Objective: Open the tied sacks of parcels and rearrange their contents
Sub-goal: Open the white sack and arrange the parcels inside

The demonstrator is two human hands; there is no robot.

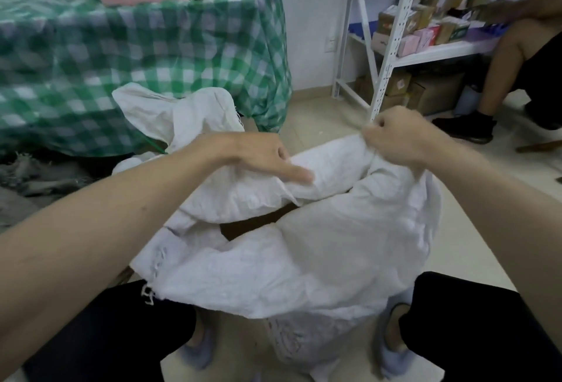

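Fingers of the right hand (398,135) pinch the white sack (304,260) rim; left hand (258,158) fingers lie straight on its far edge.

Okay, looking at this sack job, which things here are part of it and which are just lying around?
Part of the job:
front white sack
left hand on its rim
right hand gripping its rim
second white sack behind

Just lying about:
green checked cloth
shelf boxes
seated person
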